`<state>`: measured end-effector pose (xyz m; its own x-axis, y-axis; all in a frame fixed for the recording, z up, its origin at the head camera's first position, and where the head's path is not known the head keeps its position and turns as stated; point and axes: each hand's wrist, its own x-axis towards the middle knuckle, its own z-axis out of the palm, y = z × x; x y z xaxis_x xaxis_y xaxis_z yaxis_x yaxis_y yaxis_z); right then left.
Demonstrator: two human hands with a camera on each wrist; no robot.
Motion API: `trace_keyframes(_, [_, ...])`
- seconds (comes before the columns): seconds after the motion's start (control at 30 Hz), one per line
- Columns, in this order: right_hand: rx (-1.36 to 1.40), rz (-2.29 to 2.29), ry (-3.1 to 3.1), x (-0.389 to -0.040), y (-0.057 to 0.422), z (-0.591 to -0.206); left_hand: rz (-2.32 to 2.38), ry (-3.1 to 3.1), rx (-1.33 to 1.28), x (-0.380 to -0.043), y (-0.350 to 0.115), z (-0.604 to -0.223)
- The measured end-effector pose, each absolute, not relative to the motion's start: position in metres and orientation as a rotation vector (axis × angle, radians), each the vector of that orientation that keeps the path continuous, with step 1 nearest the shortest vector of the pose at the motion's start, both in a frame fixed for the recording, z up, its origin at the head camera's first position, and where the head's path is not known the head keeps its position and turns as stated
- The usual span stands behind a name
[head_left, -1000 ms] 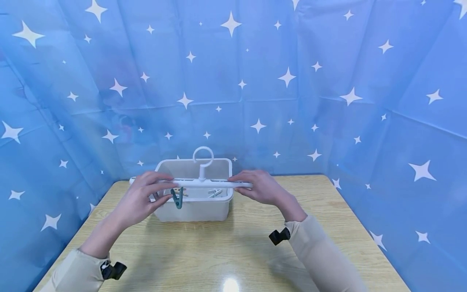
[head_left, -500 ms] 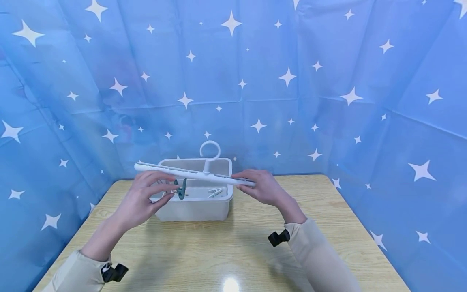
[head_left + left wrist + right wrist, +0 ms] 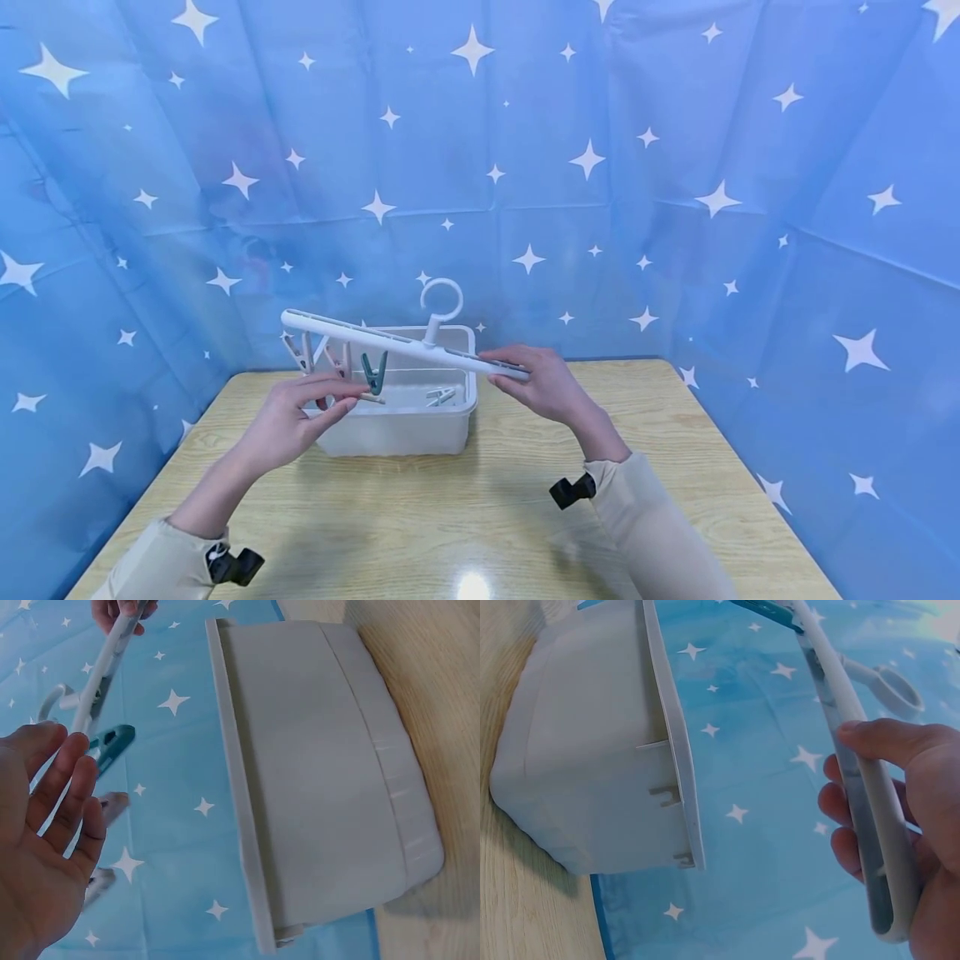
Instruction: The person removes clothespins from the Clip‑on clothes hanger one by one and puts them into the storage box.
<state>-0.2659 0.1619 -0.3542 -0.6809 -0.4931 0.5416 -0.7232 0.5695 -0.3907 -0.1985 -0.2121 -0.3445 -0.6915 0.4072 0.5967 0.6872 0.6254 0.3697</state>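
My right hand point(image 3: 536, 379) grips the right end of a white clip hanger point(image 3: 375, 337). The bar slopes up to the left above the bin, with its round hook point(image 3: 442, 300) on top. A green clip point(image 3: 375, 375), a pink clip point(image 3: 341, 360) and a pale grey clip point(image 3: 300, 354) hang from the left half. My left hand point(image 3: 300, 417) is just below them, fingertips close to the green clip. In the left wrist view the left fingers point(image 3: 75, 787) are loosely bent and hold nothing; whether they touch the green clip I cannot tell.
A white plastic bin point(image 3: 393, 435) stands on the wooden table point(image 3: 450, 508) under the hanger. White clips point(image 3: 441, 396) and a light wooden-coloured piece point(image 3: 372, 399) lie inside. A blue star-patterned curtain point(image 3: 480, 225) surrounds the table's back and sides.
The hanger's left end has risen from level to a clear tilt, and its hook has shifted right. My left hand has come off the bar, uncovering the pink and grey clips.
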Motion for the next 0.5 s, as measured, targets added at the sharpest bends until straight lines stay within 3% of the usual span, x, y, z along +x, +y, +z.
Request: trace_keyframes(0.5, [0.959,0.95,-2.417,-0.261,0.164,-0.35,-1.127,-2.525,-0.601,-0.202,-0.224,-0.35])
